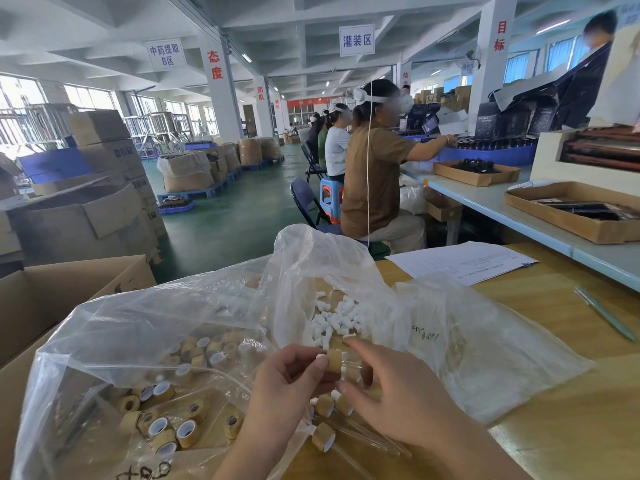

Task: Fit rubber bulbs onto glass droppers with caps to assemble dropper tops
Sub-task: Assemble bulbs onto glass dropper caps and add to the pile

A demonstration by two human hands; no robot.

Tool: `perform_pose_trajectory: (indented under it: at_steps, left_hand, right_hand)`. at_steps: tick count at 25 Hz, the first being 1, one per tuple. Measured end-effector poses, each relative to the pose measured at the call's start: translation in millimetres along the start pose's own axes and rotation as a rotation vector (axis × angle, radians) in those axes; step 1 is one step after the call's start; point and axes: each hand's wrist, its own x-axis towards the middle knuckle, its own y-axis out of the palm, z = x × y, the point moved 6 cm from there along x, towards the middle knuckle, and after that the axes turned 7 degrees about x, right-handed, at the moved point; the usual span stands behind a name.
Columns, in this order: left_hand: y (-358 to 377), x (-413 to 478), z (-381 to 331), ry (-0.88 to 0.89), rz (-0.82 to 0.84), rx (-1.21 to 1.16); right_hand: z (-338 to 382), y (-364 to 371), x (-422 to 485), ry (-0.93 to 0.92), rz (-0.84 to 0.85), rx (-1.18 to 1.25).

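Left hand [291, 379], low centre: fingers curled, pinching a tan cylindrical cap [334, 360] just in front of the two bags; white spot at the cap's near end, bulb or liner unclear.
Right hand [391, 400], just beside: fingers stretched out, index tip touching the far side of the same cap; whether it grasps anything cannot be told.
Clear glass tube [347, 363], faint, projecting from the cap toward the right hand, partly hidden.
Assembled droppers [323, 436], tan caps on clear glass tubes, lying flat below the hands on the yellow wooden table [554, 427].
Large clear plastic bag [104, 341], left, open, holding loose tan caps with white liners [166, 410].
Second clear plastic bag [346, 258], behind the hands, holding a heap of small white rubber bulbs [332, 320].
Open brown cardboard box [52, 296], far left.
White printed sheet [464, 261], right, on the table.
Pale green pen [602, 317], well apart from the bags.
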Motion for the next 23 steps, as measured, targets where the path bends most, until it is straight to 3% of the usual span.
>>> perform_pose_trajectory:
  at_steps: [3,8,18,23]
  left_hand:
    - [1,-1,-4,0.037,0.000,0.072]
    - [7,-5,-4,0.161,0.027,0.396]
    - [14,-8,-17,0.217,0.201,0.385]
    - [13,-9,-20,0.222,0.203,0.418]
  right_hand:
    - [3,0,-1,-0.037,0.030,-0.046]
    - [20,3,-1,-0.143,0.108,-0.011]
    - [28,2,-4,-0.185,0.104,0.109]
    - [27,0,-4,-0.176,0.034,0.216]
